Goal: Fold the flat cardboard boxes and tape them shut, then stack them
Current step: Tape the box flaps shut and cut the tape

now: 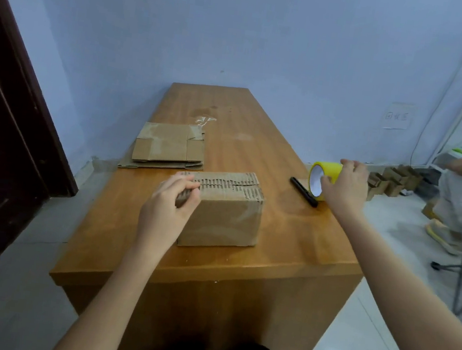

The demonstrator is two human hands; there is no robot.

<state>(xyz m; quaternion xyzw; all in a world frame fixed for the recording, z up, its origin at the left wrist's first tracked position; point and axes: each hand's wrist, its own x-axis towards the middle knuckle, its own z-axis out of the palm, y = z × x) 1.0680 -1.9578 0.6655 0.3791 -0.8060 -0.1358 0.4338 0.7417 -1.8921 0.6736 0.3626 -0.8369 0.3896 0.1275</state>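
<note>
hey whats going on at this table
A person is making up cardboard boxes. Their left hand holds a folded box steady on the wooden table, its top flaps closed but not visibly taped. Their right hand grips a yellow tape roll beside a black marker. Flat boxes wait behind.

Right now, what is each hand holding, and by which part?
The left hand grips the folded box at its top left corner. The right hand holds the yellow tape roll around its outer rim.
</note>
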